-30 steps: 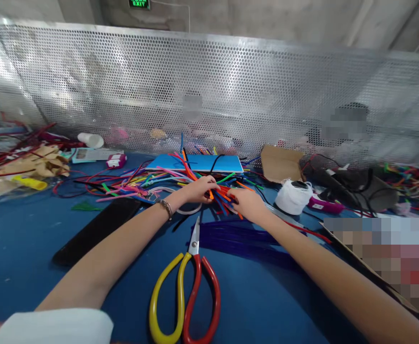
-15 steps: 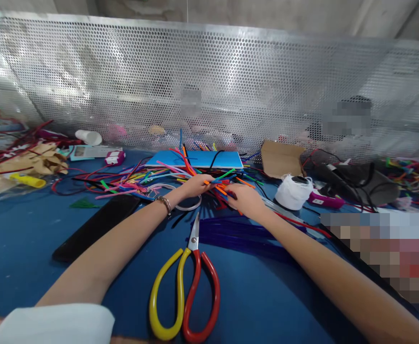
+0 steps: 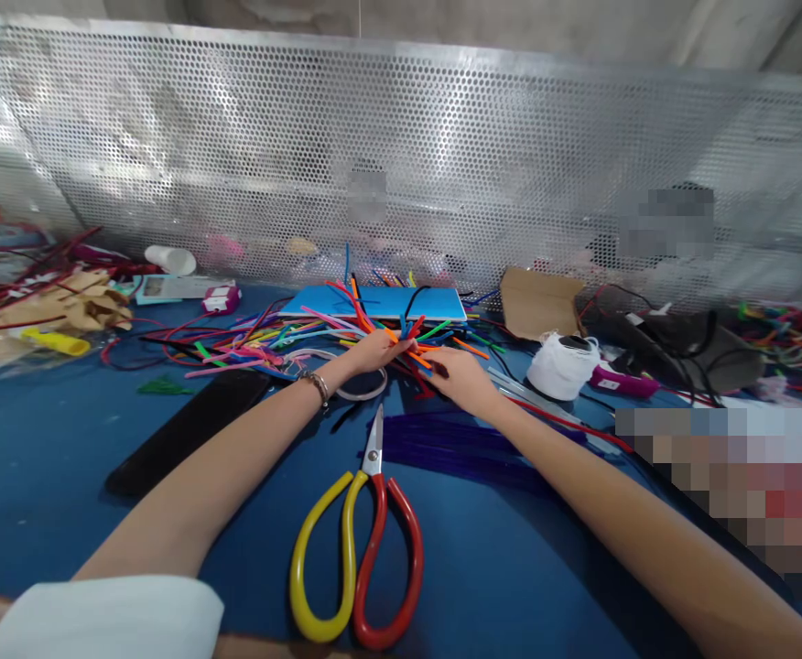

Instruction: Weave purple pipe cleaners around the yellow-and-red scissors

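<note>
In the closed left hand (image 3: 375, 352), coloured stems (image 3: 416, 324) are pinched, their ends fanned upward; by the curled right hand (image 3: 466, 380) just beside, orange stems (image 3: 420, 361) are touched, whether gripped cannot be told. On the surface (image 3: 497, 567), scissors (image 3: 373, 456) and a dark-blue bundle (image 3: 456, 446) are placed nearer, a flat blue board (image 3: 387, 300) farther.

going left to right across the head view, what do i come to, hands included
Yellow plastic piece → white tube → small purple-and-white box → left hand → right hand → spool of white thread → heap of colourful strands.
</note>
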`<state>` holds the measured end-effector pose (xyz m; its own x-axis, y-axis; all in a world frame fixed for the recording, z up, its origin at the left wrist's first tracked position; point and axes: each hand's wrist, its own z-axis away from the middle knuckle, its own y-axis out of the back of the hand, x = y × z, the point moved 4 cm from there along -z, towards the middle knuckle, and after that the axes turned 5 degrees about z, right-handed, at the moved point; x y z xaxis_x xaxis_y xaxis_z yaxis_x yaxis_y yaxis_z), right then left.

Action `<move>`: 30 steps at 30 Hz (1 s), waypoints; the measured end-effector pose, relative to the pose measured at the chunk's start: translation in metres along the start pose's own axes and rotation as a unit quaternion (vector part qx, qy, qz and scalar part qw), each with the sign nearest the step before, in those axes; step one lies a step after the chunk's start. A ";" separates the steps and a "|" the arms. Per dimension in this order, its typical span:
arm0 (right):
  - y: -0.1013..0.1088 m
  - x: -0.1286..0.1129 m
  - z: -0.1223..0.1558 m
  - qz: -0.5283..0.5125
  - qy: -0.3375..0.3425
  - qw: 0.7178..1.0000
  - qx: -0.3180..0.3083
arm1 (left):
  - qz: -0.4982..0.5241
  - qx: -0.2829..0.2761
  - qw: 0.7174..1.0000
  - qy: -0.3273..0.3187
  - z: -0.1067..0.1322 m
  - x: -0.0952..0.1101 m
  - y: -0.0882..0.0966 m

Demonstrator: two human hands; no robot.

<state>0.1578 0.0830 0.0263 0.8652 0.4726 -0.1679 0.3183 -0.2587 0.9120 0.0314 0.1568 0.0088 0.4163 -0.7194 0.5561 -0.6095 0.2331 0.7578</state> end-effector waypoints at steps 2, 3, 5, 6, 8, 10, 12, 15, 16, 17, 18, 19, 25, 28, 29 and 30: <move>-0.001 -0.001 0.000 -0.029 -0.012 0.999 0.013 | 0.005 0.000 1.000 0.001 0.001 0.002 0.001; -0.002 -0.002 -0.001 -0.044 -0.020 0.999 0.020 | 0.007 0.000 1.000 0.002 0.001 0.002 0.001; -0.003 -0.001 -0.001 -0.075 -0.043 0.996 0.032 | 0.011 0.001 1.000 0.004 0.001 0.003 0.000; -0.003 0.000 -0.001 -0.091 -0.058 0.993 0.036 | 0.012 0.001 1.000 0.005 0.001 0.003 0.000; -0.004 0.004 -0.001 -0.121 -0.092 0.988 0.041 | 0.013 0.003 1.000 0.008 0.002 0.001 0.000; -0.005 0.009 0.000 -0.147 -0.123 0.980 0.044 | 0.013 0.006 1.000 0.009 0.002 -0.001 -0.001; -0.003 0.014 -0.001 -0.167 -0.145 0.974 0.050 | 0.013 0.011 1.000 0.009 0.002 -0.003 -0.001; 0.002 0.017 -0.001 -0.187 -0.166 0.966 0.061 | 0.009 0.017 1.000 0.006 0.002 -0.005 -0.002; 0.004 0.017 0.000 -0.194 -0.171 0.964 0.065 | 0.007 0.018 1.000 0.003 0.001 -0.005 -0.002; 0.006 0.018 0.000 -0.202 -0.175 0.961 0.067 | 0.005 0.017 1.000 -0.001 0.001 -0.005 -0.003; 0.007 0.018 0.000 -0.210 -0.179 0.959 0.069 | 0.002 0.016 1.000 -0.005 0.001 -0.005 -0.003; 0.008 0.018 0.001 -0.219 -0.183 0.956 0.069 | -0.001 0.014 1.000 -0.010 0.001 -0.004 -0.003; 0.008 0.022 0.002 -0.274 -0.203 0.937 0.081 | -0.022 -0.009 0.999 -0.044 0.003 0.002 -0.005; 0.004 0.025 0.002 -0.309 -0.206 0.924 0.091 | -0.037 -0.012 0.998 -0.054 0.004 0.002 -0.006; 0.003 0.025 0.002 -0.321 -0.206 0.919 0.096 | -0.042 -0.015 0.997 -0.057 0.004 0.002 -0.007; 0.003 0.026 0.001 -0.331 -0.205 0.915 0.103 | -0.049 -0.018 0.997 -0.060 0.004 0.001 -0.009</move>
<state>0.1814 0.0935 0.0239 0.5156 0.2378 -0.8232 0.8551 -0.2034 0.4768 0.0346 0.1512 0.0017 0.3872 -0.8123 0.4363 -0.5447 0.1803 0.8190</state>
